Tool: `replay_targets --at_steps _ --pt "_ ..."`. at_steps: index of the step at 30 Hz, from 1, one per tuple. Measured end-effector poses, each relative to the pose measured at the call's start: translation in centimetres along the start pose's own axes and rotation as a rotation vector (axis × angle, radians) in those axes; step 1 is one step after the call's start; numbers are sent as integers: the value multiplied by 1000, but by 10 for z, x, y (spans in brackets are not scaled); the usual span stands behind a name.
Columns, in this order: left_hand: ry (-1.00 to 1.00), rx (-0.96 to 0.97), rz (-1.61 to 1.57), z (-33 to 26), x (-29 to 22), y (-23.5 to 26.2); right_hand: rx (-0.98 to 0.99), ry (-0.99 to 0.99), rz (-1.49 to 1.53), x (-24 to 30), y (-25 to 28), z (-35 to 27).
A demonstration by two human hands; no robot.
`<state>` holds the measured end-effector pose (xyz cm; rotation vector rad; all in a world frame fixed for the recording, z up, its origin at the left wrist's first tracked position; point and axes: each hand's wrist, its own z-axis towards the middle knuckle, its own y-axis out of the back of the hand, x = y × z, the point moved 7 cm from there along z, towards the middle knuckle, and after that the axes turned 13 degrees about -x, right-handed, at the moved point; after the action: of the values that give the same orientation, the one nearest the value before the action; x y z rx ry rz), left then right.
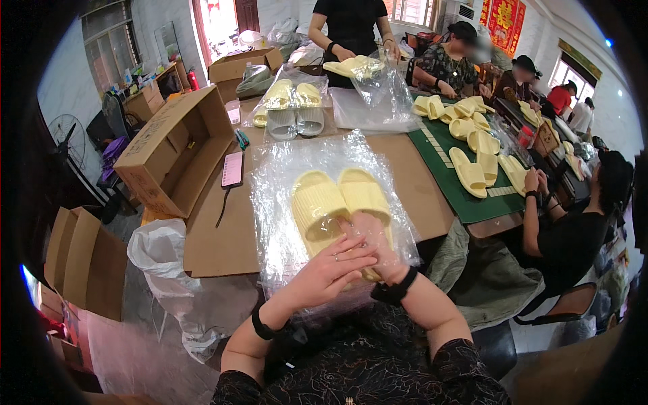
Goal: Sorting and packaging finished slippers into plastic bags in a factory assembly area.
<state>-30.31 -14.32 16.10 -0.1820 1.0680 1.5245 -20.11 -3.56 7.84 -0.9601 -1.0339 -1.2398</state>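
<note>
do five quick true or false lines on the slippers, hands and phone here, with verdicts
1. Clear plastic shows on both sides of the near slippers. True.
2. The phone lies to the right of the near slippers. False: the phone lies to their left.
3. A grey pair lies farther from the person than the near slippers. True.
4. The left hand is well apart from the right hand. False: the left hand overlaps the right hand in this view.
5. The green mat bears yellow slippers. True.
</note>
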Motion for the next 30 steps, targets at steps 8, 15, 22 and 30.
replay_targets --at_steps 8,15,22,30 --pt "71 -15 57 -13 10 37 -228 201 -867 -4 -44 80" --pt "208 -237 12 -53 41 76 -107 553 -734 38 -26 -29" --pt "909 -719 -146 -132 134 109 -156 -47 37 56 94 -92" --pt "1080 -276 10 -109 117 71 -424 -220 -205 12 130 -47"
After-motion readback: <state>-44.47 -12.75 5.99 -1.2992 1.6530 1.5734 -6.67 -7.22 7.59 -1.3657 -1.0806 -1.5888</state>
